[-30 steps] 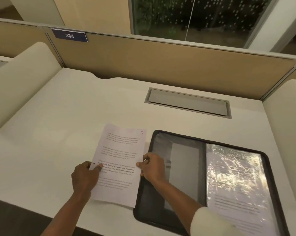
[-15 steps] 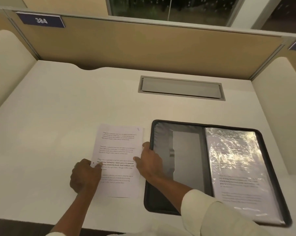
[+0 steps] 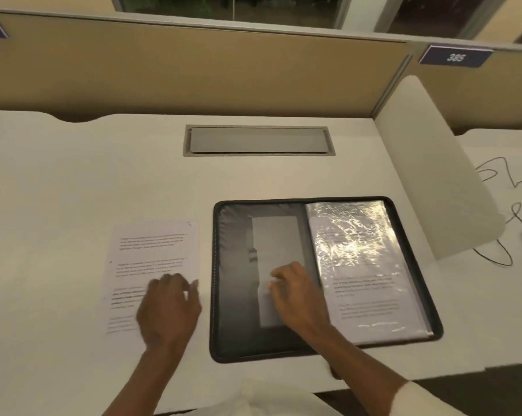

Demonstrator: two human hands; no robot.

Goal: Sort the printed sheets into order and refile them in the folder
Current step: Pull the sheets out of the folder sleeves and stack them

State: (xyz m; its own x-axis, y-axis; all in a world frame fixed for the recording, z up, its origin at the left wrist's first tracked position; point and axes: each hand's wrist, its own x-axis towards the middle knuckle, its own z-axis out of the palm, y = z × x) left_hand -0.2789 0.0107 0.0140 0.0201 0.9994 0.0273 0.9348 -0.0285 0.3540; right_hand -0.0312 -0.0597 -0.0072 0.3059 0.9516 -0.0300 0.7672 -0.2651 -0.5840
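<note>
1. Head view: a single printed sheet (image 3: 151, 271) lies flat on the white desk (image 3: 73, 190), just left of the open black folder (image 3: 235, 340) and apart from it.
2. The left hand (image 3: 169, 307) rests on the lower right part of that sheet. Its fingers are loosely bent and blurred, and they grip nothing.
3. The right hand (image 3: 295, 292) is over the folder's left inner half. Its fingers are loosely curled and hold nothing, with the tips at the pale pocket (image 3: 274, 235). Whether they touch it I cannot tell.
4. The folder's right half holds shiny plastic sleeves (image 3: 361, 265), with a printed page showing through the top one.
5. A grey hatch (image 3: 258, 140) is set in the desk behind the folder. A plate reading 385 (image 3: 455, 57) hangs on the next partition.
</note>
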